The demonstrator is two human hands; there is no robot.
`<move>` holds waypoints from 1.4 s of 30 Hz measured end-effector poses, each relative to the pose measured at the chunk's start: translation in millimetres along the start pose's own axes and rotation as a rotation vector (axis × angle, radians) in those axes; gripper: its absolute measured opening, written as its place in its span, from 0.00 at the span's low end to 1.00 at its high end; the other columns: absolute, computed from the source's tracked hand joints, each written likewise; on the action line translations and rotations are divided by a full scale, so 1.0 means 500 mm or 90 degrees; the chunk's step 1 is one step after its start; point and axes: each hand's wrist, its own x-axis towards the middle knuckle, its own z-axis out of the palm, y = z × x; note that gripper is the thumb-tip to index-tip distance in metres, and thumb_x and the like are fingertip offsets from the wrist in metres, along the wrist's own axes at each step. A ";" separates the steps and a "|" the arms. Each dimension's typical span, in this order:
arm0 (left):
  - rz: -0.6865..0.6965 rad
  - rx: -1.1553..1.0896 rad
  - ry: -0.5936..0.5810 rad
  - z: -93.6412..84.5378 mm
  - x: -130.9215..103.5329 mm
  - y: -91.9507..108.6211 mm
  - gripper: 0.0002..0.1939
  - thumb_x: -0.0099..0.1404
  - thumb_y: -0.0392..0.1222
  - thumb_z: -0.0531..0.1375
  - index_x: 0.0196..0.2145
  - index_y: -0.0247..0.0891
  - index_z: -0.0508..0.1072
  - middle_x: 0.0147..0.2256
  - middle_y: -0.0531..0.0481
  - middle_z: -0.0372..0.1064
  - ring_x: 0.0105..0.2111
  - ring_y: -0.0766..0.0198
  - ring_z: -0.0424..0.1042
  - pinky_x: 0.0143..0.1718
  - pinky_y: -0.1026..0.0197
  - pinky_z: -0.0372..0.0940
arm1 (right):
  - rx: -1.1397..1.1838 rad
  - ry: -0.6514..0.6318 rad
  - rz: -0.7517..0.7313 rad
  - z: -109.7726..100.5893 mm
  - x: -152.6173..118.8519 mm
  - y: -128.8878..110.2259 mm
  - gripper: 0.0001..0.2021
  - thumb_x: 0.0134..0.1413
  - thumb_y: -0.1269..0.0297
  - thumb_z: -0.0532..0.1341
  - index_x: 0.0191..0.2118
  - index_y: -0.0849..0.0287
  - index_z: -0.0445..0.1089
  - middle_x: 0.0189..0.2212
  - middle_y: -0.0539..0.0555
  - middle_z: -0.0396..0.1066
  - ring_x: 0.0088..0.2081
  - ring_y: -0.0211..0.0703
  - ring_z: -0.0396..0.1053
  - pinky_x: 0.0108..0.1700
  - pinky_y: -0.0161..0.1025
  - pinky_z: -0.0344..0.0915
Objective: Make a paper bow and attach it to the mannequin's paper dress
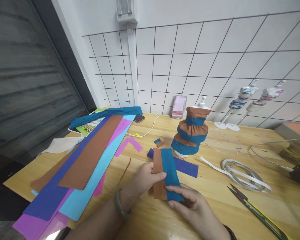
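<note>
Brown and teal run side by side along the piece (168, 165), held at the lower centre of the frame above the surface (145, 226). Its long axis points away from the body, the near end angled slightly right. The left hand (146, 176) is partly closed on the left edge, thumb across the front; the right hand (196, 203), half open with fingers curved, touches the near right corner (so it is nearer that end). The wrapped form (193, 130) stands beyond, toward upper right.
</note>
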 end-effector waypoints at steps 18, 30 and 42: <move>0.425 0.666 0.027 0.020 -0.034 0.027 0.17 0.53 0.40 0.64 0.42 0.42 0.70 0.43 0.45 0.64 0.44 0.58 0.63 0.46 0.54 0.61 | 0.164 0.128 0.071 -0.043 0.009 -0.003 0.10 0.37 0.62 0.69 0.32 0.51 0.77 0.28 0.50 0.79 0.30 0.39 0.75 0.35 0.30 0.70; 0.473 0.644 0.021 0.020 -0.026 0.028 0.07 0.54 0.32 0.59 0.29 0.41 0.76 0.41 0.44 0.67 0.38 0.59 0.64 0.35 0.59 0.62 | 0.025 0.148 0.033 -0.037 0.009 -0.009 0.10 0.36 0.58 0.69 0.28 0.55 0.78 0.28 0.53 0.79 0.31 0.46 0.75 0.35 0.37 0.72; 0.473 0.566 -0.002 0.019 -0.024 0.021 0.06 0.56 0.33 0.59 0.31 0.41 0.75 0.43 0.44 0.71 0.46 0.57 0.66 0.48 0.53 0.61 | 0.073 0.142 0.031 -0.033 0.008 -0.018 0.09 0.37 0.57 0.68 0.28 0.55 0.78 0.20 0.52 0.76 0.24 0.42 0.73 0.29 0.34 0.71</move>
